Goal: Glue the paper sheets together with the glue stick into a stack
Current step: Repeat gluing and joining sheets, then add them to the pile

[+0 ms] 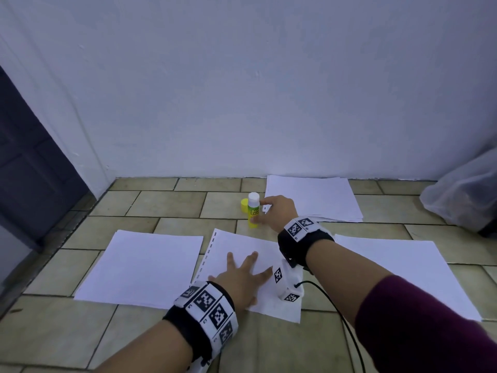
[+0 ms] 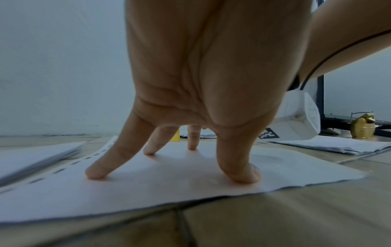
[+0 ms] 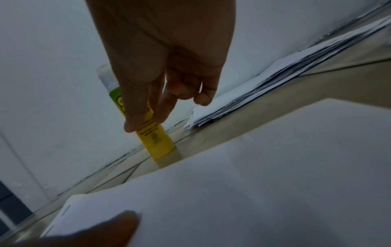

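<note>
A yellow-green glue stick (image 1: 253, 208) (image 3: 156, 143) stands upright on the tiled floor, its white top bare, with a yellow cap (image 1: 244, 204) just left of it. My right hand (image 1: 258, 211) (image 3: 146, 122) pinches the stick between thumb and forefinger. My left hand (image 1: 242, 270) (image 2: 173, 160) presses spread, straight fingers on the middle sheet (image 1: 242, 246) (image 2: 148, 197) (image 3: 253, 167), which has punched slots along its left edge. Other paper lies around it: a left stack (image 1: 142, 267) (image 2: 31, 158), a right stack (image 1: 398, 267) (image 2: 330, 145) and a far stack (image 1: 317, 197) (image 3: 264, 97) by the wall.
A white wall (image 1: 242, 90) closes the floor just behind the glue stick. A clear plastic bag (image 1: 462, 195) sits at the far right and a dark door (image 1: 32, 170) at the left. A black cable (image 1: 347, 327) hangs under my right forearm. Brass objects (image 2: 362, 127) stand off to the right.
</note>
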The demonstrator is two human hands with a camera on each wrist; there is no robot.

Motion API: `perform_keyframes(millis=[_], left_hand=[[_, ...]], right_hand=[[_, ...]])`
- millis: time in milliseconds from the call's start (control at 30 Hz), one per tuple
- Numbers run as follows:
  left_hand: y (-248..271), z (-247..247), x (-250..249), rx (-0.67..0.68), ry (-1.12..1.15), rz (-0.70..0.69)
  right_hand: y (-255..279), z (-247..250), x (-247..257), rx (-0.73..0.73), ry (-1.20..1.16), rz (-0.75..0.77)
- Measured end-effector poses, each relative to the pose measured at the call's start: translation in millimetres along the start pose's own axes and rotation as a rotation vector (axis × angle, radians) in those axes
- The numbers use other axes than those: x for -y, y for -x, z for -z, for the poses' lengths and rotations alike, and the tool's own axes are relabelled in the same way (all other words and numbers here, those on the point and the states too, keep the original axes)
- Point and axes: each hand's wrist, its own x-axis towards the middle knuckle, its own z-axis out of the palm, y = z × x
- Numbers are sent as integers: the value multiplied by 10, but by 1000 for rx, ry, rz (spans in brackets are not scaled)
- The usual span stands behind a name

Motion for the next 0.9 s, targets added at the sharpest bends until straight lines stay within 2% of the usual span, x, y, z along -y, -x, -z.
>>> perform_keyframes(millis=[200, 333, 467, 567, 667, 800, 900], left_hand=[[-24, -7, 28, -13, -51, -16], [-43, 11, -5, -41, -125, -17], [-54, 91, -93, -77, -150, 3], [-56, 219, -221, -128, -209, -7], [-79, 303, -332, -183, -251, -14], [-109, 271, -364, -237, -148, -59], [-87, 261, -324, -240, -112, -89]], right_hand=[[30, 121, -53, -2, -18, 22], [90, 427, -159, 26, 18, 40], [196, 835, -285, 78, -56, 23], [305, 991, -385, 27, -147, 7], [386, 965, -482, -21, -186, 12], [461, 800, -525, -83, -255, 44], [483, 659, -482, -73, -244, 113]])
